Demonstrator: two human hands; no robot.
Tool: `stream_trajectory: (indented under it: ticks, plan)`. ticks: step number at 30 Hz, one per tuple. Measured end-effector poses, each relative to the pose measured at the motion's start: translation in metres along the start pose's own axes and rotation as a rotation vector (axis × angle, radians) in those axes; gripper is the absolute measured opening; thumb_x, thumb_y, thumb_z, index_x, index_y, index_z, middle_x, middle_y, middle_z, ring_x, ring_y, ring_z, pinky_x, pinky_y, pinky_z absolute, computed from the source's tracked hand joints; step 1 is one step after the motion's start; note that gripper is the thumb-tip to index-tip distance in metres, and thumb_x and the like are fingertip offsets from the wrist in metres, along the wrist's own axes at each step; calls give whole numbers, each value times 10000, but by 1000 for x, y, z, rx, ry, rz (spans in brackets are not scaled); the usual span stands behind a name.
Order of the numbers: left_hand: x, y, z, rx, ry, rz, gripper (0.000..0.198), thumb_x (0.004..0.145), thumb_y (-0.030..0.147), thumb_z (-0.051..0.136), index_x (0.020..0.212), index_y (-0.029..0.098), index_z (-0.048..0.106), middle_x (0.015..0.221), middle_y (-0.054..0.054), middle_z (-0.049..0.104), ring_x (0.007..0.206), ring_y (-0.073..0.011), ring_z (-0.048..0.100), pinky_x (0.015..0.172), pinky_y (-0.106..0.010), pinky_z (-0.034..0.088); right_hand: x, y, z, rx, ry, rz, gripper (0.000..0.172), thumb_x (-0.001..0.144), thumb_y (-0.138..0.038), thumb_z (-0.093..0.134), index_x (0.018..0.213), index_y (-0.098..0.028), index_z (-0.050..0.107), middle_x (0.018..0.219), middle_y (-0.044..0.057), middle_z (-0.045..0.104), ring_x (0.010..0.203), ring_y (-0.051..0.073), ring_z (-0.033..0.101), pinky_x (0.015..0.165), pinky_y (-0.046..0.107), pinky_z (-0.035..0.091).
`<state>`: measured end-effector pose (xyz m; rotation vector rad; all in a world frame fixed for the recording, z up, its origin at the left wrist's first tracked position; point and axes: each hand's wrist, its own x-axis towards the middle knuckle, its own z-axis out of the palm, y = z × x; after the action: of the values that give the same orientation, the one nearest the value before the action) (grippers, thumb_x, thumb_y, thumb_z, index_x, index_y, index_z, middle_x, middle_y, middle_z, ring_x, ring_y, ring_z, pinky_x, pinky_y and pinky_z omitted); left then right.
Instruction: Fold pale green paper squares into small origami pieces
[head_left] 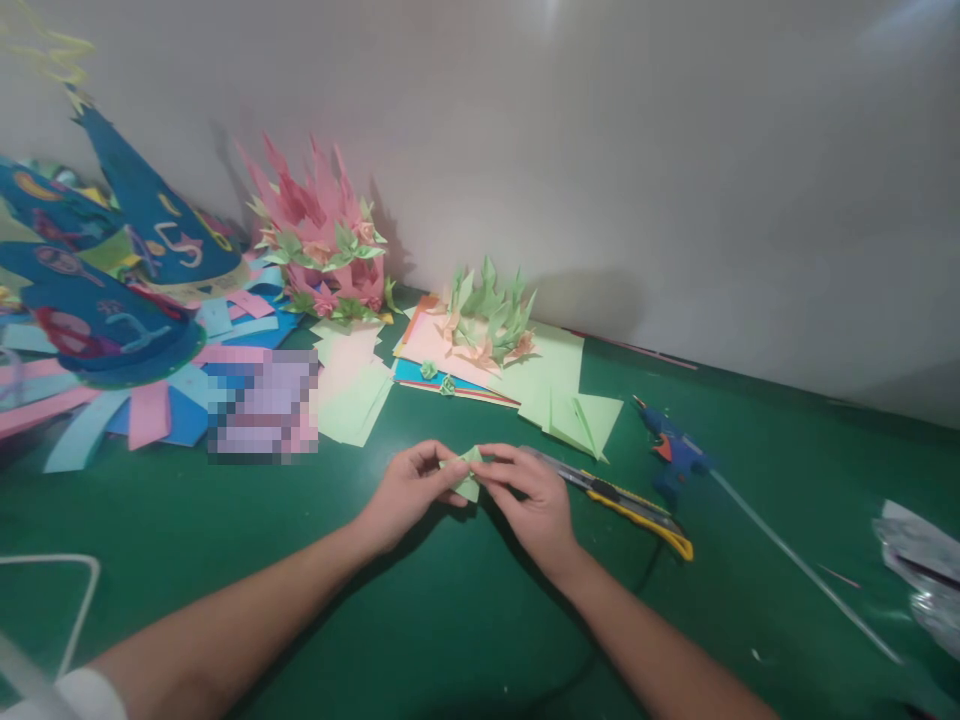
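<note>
Both hands meet over the middle of the green table, around a small piece of light green paper [469,486]. The paper looks folded, and fingers cover part of it. My left hand [411,490] pinches its left side between thumb and fingers. On its right side, the closed fingertips of my right hand [531,500] grip the upper part. A yellow utility knife [637,510] lies just right of my right hand. Beyond the hands, two small green paper roses [438,377] rest by a stack of coloured paper [457,385].
A green paper crown [491,312] stands on the stack, with pink paper crowns [322,240] behind left. Blue cone hats [150,200] and paper strips fill the left. Green sheets [574,415] lie ahead. A blue glue gun [675,450] with a long glue stick [806,565] lies right.
</note>
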<state>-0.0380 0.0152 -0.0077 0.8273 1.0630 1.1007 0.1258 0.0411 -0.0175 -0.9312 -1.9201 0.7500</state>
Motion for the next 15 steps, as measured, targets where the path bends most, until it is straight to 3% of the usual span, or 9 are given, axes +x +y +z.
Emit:
stream_trajectory:
  ticks: [7, 15]
  plan:
    - [2, 1, 1, 24, 38, -38, 276, 646, 362, 678, 680, 120, 550, 643, 12, 579, 544, -98, 587, 574, -251, 515, 3, -5, 0, 2, 65, 37, 133, 769, -177, 587, 827, -266, 666, 888, 32, 649, 851, 194, 597, 787, 367, 456]
    - [2, 2, 0, 33, 40, -68, 272, 656, 359, 674, 687, 119, 549, 629, 10, 586, 531, -99, 591, 567, -239, 511, 1, -3, -1, -59, 22, -35, 144, 785, -161, 560, 799, -259, 664, 923, 39, 603, 857, 183, 577, 765, 345, 455]
